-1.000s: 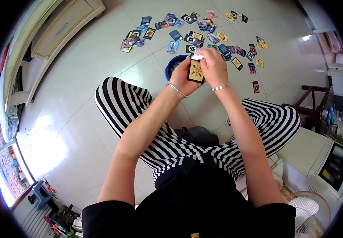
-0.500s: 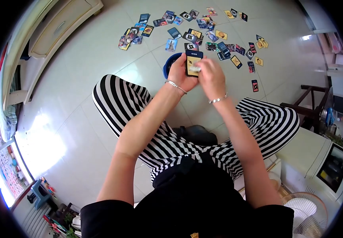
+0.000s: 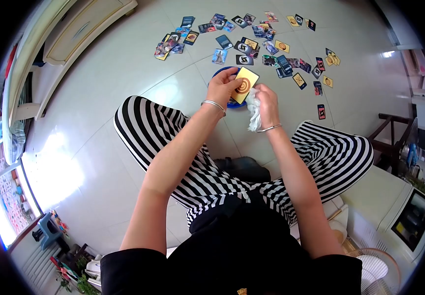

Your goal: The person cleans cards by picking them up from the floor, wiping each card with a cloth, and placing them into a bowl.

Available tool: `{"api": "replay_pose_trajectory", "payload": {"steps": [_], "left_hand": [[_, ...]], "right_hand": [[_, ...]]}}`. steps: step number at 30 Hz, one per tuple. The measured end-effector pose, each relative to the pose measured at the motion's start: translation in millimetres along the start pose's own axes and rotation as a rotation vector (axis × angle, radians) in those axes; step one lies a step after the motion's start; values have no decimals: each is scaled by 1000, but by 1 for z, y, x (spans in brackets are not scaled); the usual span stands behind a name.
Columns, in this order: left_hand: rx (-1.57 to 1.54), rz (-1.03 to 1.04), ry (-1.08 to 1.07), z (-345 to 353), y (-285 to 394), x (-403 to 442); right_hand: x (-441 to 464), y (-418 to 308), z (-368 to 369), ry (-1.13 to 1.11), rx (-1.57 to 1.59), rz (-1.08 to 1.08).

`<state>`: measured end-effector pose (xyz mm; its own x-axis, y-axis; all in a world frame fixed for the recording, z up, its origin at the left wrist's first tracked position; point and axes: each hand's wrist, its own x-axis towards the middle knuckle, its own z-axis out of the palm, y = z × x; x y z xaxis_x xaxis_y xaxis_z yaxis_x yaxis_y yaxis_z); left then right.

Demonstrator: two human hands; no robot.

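My left hand (image 3: 222,89) is closed on a yellow card (image 3: 247,81) with a brown ring pattern, thumb across its face. Crumpled white tissue (image 3: 254,114) hangs from my right hand (image 3: 267,104), whose fingers are closed around it close to the card's right edge. Behind and below the card, a blue round container (image 3: 236,104) stands on the floor, mostly covered by the hand and card. What lies inside it is hard to make out.
Many picture cards lie scattered on the tiled floor (image 3: 163,78) ahead, among them a blue card (image 3: 219,56) and a red-and-black card (image 3: 321,112). A cream cabinet (image 3: 84,37) stands at left, a dark wooden stool (image 3: 387,132) at right. My striped legs flank the container.
The card in my left hand now shows a yellow ring-patterned face instead of a dark-bordered one. My right hand has drawn slightly right and down off the card, with the tissue hanging lower.
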<state>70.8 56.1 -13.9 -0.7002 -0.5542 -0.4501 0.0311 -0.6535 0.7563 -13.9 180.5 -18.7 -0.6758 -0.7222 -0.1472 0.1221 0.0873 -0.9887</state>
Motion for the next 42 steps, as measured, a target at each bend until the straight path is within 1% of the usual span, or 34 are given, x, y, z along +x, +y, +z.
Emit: {"api": "replay_pose_trajectory", "payload": {"steps": [1,2,3,5,7,9,10,11,12,15,17,19,20,21,22,23,25,26,27,28,29,31,32,33,34,35,36,37,38,39,41,42], "left_hand": [[87,28,8,-3,0,1],[114,2,60,-5,-2,0],[117,2,64,-9,-6,2],[231,2,70,-19,-15,5],[285,13,93,-27,-24,10],[337,26,113,-35,-35,20],[408,47,130,-38,-41,25],[478,67,149,-43,-47,31],[493,32,174,-43,-49,33],[541,81,225,-58,-71,53],[587,78,225,-74,-86,70],[792,133,297,-81,-93,77],[796,131,298,-86,-97,79],[986,64,302,-91,-101,81],[1177,-4,301,-97,-105,82],[1183,-4,299,-102,-108,83],[1209,-69,287,-108,-113,83],[1210,-67,282,-110,-117,82],[1220,-121,239,-105,-113,77],[1229,-173,195,-99,-109,74],[1230,-167,191,-94,-103,72],[1236,-259,106,-93,-103,73],[1238,-253,103,-91,-103,74],[1173,-206,95,-91,-105,77],[1108,-159,82,-89,-108,80],[1109,-148,69,-85,-111,84],[818,-196,46,-68,-103,80],[527,-245,17,-48,-93,74],[510,-245,-4,-25,-75,63],[514,-238,-28,-12,-71,66],[304,-185,-101,14,-64,70],[354,-217,-101,32,-53,69]], "right_hand": [[0,-1,0,6,138,38],[1,2,7,126,143,85],[3,7,7,124,147,87],[11,23,7,85,-191,19],[16,39,5,100,-197,38],[22,57,2,25,-166,197],[24,64,3,27,-160,196],[26,73,3,29,-202,239],[29,77,4,29,-245,283],[37,91,3,23,-253,335],[44,105,4,53,-273,314],[50,122,1,83,-295,290],[54,131,-4,68,-411,323],[55,134,-7,53,-525,354],[55,137,-10,55,-518,356],[54,139,-14,75,-555,364],[50,134,-16,101,-591,373],[48,130,-18,77,-580,362],[47,130,-21,53,-571,348],[47,132,-22,59,-572,345],[45,133,-21,66,-559,312],[44,132,-22,74,-545,276],[45,131,-24,28,-557,292],[45,126,-25,-17,-569,308],[45,121,-26,-6,-571,303],[46,115,-27,-47,-484,328],[46,107,-30,-85,-398,351],[48,99,-35,-64,-405,344],[51,90,-40,-99,-338,321],[54,79,-46,-132,-270,296],[62,54,-64,-116,-263,313],[66,43,-76,-135,-325,279]]}}
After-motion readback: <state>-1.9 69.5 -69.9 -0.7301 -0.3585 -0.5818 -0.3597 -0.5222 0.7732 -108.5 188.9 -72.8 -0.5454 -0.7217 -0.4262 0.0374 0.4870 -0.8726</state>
